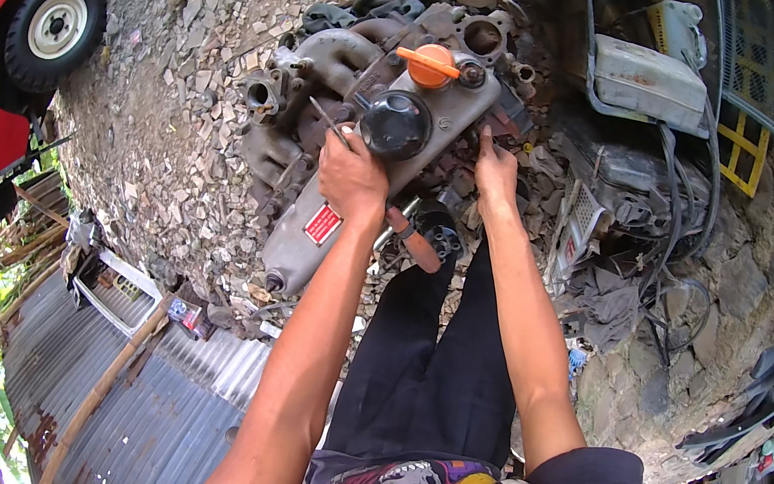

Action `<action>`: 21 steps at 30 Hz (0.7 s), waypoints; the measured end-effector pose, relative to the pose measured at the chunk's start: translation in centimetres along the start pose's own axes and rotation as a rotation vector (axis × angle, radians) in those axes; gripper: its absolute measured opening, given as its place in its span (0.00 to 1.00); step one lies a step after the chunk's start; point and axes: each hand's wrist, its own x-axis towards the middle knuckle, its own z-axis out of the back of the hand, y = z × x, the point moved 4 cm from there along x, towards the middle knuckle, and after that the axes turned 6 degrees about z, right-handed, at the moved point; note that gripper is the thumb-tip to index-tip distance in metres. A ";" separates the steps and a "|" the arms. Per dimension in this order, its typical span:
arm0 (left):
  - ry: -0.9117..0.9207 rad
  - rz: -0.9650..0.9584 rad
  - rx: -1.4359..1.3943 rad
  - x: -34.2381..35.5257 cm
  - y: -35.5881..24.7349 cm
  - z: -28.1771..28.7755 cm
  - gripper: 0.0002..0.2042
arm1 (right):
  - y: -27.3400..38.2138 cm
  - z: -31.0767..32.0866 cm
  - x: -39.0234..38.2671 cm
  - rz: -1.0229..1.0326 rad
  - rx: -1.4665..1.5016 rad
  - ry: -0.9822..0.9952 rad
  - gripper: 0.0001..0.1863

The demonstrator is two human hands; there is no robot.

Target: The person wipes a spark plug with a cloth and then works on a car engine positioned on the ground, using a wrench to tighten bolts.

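A grey engine valve cover [289, 252] lies slantwise in front of me, with an orange cap [428, 64] and a round black part [395, 125] on top. My left hand [354, 176] rests over the cover, closed round the shaft of a long tool [420, 247]. Its tip points up and left; its reddish-brown handle sticks out toward my legs. My right hand [496, 178] is closed at the cover's right edge, beside a dark reddish block [510, 115]. What its fingers hold is hidden. Cast pipe-like manifold parts [335, 57] lie along the cover's left side.
Loose stones [195, 110] surround the engine. At the right stand a whitish tank [650, 81], a yellow frame [743, 152] and black cables [669, 216]. A red vehicle with a wheel [56, 28] is at the far left. Corrugated sheets [148, 407] lie at lower left.
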 end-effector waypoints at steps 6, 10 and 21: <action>0.007 0.007 0.011 0.1 0.2 0.1 0.15 | 0.7 -0.6 -0.4 -0.128 0.310 0.050 0.26; 0.004 0.000 0.006 0.1 -0.2 0.1 0.15 | 1.9 0.0 0.7 0.251 -0.148 0.000 0.15; 0.002 -0.012 0.009 0.1 -0.1 0.0 0.16 | -0.2 1.0 1.8 0.155 -0.215 0.051 0.28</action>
